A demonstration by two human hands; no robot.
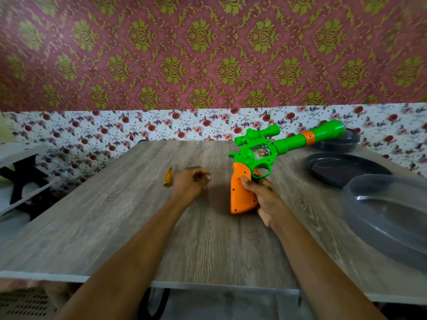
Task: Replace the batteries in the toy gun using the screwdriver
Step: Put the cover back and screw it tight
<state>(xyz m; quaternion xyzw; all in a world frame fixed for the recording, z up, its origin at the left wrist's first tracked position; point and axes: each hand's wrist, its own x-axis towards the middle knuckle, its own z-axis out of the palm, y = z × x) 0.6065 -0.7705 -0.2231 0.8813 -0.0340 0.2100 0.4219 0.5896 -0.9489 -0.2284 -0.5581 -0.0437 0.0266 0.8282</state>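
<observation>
Right hand (262, 197) grips the gun (265, 153) by its orange grip, with the thumb laid across the grip's side and the fingers wrapped behind. The gun is held off the table (115, 227), butt low and barrel slanting up and away to the right of that hand. Judgement: this hold turns the grip's flat side, with its small screw holes, toward the person, so the free hand can reach the battery cover.

Left hand (191, 182) sits left of the gun and apart from it, knuckles up and fingers curled in. Blur covers the fingertips, so it cannot be told whether they pinch something small or hold nothing.

Screwdriver (168, 177), yellow-handled, lies on the table just beside the left hand on its outer side. No contact between them is seen. Judgement: it is placed within easy reach of the free hand, which suits one hand holding the gun while the other drives.

Beyond and to the right of the right hand are two dark round trays (346, 170), one behind the other. A clear tub (381, 227) stands nearer the person. Their contents cannot be made out. Judgement: they are probably meant for loose parts. No batteries are in view.

Stage, by judgement: the grip looks closed, so the work is at or near the unscrewing step. Risk: small screws could roll on the bare table unless put in a tray.
</observation>
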